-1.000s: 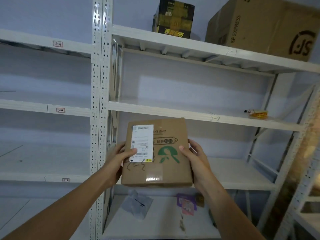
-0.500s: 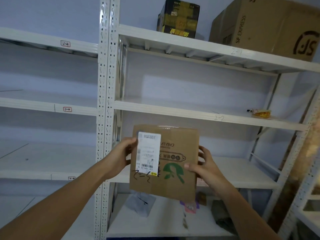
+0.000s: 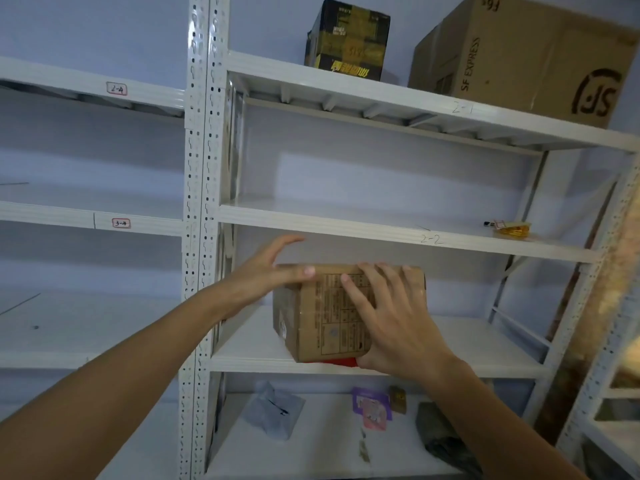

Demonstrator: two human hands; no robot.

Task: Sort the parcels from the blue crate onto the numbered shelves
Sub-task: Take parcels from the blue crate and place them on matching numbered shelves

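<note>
A brown cardboard parcel is tipped on its edge, with a printed side facing me. Its lower edge is at the front lip of the shelf just under the one marked 2-2. My right hand lies flat on the parcel's front face, fingers hooked over its top edge. My left hand presses the top left corner with the thumb, its fingers spread and lifted above the box. The blue crate is out of view.
The top shelf, marked 2-1, holds a black and yellow box and a large SF Express carton. A small yellow packet lies on 2-2. Grey, purple and dark bags sit on the bottom shelf. The left rack carries labels 2-4 and 3-4.
The parcel has tipped forward from label-side-up to standing on edge and moved in toward the shelf below 2-2. My right hand shifted from its side onto the front face.
</note>
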